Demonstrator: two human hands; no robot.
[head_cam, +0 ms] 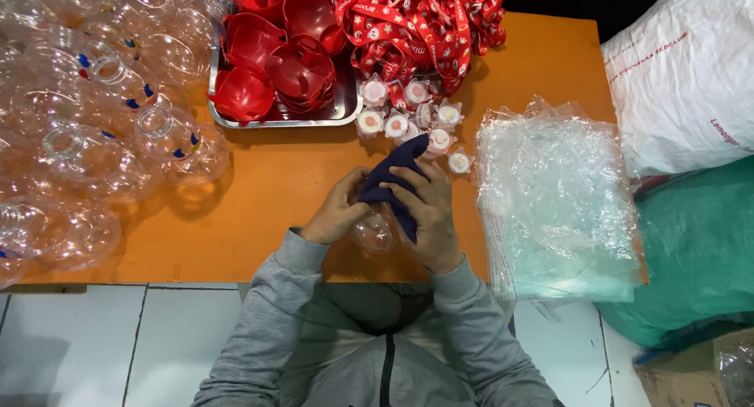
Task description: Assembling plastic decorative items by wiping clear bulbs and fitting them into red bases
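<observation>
Over the near edge of the orange table [259, 219], both my hands meet around a small clear round plastic bottle [375, 233]. A dark blue cloth [397, 179] is wrapped over the bottle's top. My left hand [338, 211] grips the bottle and the cloth's left side. My right hand [430, 215] presses the cloth against the bottle from the right. Most of the bottle is hidden by my fingers and the cloth. Grey sleeves cover both forearms.
Several clear round bottles [94, 132] crowd the table's left. A metal tray [345, 113] of red plastic handles [275, 54] sits at the back, red lanyards [416, 22] and white caps [404, 120] beside it. Clear plastic bags [558, 195] are stacked at right, with white and green sacks beyond.
</observation>
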